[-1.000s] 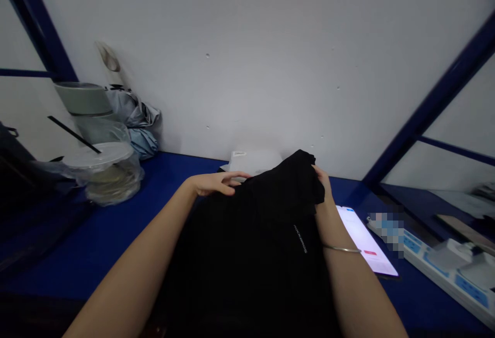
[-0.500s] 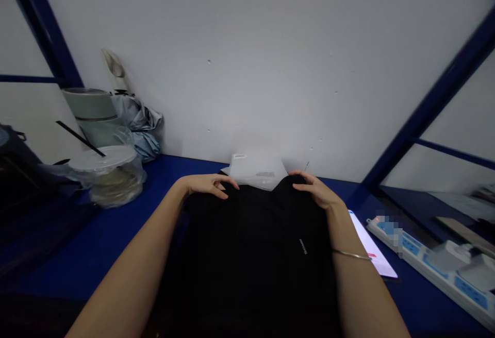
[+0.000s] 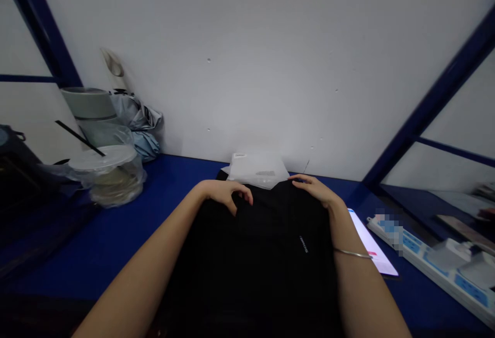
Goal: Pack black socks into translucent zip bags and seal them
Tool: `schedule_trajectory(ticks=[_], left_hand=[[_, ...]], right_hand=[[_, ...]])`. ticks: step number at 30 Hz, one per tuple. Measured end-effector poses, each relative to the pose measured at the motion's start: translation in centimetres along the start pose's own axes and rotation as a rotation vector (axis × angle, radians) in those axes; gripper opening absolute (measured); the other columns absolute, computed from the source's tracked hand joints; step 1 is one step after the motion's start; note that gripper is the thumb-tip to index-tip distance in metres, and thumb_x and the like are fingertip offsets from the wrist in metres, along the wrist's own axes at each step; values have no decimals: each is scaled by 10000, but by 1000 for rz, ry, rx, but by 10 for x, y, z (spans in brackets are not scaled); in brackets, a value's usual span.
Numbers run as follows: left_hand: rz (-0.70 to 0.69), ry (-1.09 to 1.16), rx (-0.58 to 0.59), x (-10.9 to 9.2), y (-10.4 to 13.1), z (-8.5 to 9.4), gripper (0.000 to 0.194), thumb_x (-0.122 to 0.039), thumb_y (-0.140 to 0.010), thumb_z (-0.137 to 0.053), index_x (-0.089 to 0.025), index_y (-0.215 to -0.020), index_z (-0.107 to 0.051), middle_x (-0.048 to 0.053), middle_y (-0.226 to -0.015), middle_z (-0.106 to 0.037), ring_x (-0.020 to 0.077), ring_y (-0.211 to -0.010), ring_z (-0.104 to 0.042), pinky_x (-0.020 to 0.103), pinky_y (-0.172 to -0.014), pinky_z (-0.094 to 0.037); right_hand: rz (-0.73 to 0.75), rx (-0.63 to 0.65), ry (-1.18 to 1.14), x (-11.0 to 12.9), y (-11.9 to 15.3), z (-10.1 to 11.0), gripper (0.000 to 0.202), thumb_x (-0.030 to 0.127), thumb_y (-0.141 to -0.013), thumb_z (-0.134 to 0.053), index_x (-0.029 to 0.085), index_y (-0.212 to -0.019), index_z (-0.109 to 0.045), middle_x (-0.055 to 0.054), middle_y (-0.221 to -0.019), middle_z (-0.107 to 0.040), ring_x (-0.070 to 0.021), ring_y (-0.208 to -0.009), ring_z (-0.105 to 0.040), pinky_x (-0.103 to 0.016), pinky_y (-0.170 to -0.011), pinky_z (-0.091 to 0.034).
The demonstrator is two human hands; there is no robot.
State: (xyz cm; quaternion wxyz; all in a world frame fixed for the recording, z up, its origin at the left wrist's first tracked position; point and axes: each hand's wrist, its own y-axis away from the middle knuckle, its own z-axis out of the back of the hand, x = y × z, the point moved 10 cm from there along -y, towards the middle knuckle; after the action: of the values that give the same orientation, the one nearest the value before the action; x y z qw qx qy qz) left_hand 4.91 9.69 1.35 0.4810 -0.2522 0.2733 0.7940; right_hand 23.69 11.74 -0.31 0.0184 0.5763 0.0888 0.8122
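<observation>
A black garment (image 3: 266,260) with small pale lettering spreads in front of me, its lower part lost in dark shadow. On its upper left part rests my left hand (image 3: 228,193), fingers curved and thumb apart, touching the cloth. My right hand (image 3: 312,188) lies over the upper right corner with its fingers stretched out; its thumb is hidden. Just beyond the garment's top edge is a white packet (image 3: 259,165) in clear plastic, against the wall.
At left stand a lidded cup (image 3: 116,178) with a black straw in a plastic bag, a grey-green container (image 3: 91,103) and a folded umbrella (image 3: 145,145). At right lie a lit phone (image 3: 371,242) and a power strip (image 3: 436,268) with plugs. Everything sits on a blue table (image 3: 127,230).
My left hand has moved right and slightly towards me, and the garment's upper left edge now lies further inward. My right hand stays at the upper right corner, its fingers slightly shifted.
</observation>
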Motion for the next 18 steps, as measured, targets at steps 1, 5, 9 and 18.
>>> schedule_trajectory(ticks=[1,5,9,18], left_hand=[[6,-10,-12,2,-3,0,309,-132,-574,-627,-190,-875,-587,-16,-884,-556,142,-872,-496,231,-786,-365],[68,-30,-98,7,-1,10,165,-140,-631,-518,-164,-782,-580,-14,-766,-547,118,-744,-494,213,-684,-375],[156,-80,-191,8,10,24,180,-155,-645,-488,-164,-807,-566,-12,-772,-542,115,-755,-490,197,-663,-367],[109,-23,-228,2,9,25,202,-349,-755,-442,-173,-804,-531,-10,-742,-528,113,-669,-470,204,-594,-350]], right_hand=[[-5,28,2,0,1,-2,265,343,-725,-579,240,-968,-579,-17,-817,-635,-148,-719,-595,-319,-735,-472],[-19,120,-30,1,10,-7,335,351,-737,-572,274,-1062,-537,-26,-983,-622,-160,-820,-600,-330,-780,-474],[9,170,-134,8,20,-8,397,364,-743,-571,297,-1126,-490,-24,-1029,-604,-153,-815,-606,-311,-748,-485],[95,122,-266,25,31,0,161,353,-706,-604,248,-824,-573,40,-730,-596,-90,-597,-555,-213,-575,-425]])
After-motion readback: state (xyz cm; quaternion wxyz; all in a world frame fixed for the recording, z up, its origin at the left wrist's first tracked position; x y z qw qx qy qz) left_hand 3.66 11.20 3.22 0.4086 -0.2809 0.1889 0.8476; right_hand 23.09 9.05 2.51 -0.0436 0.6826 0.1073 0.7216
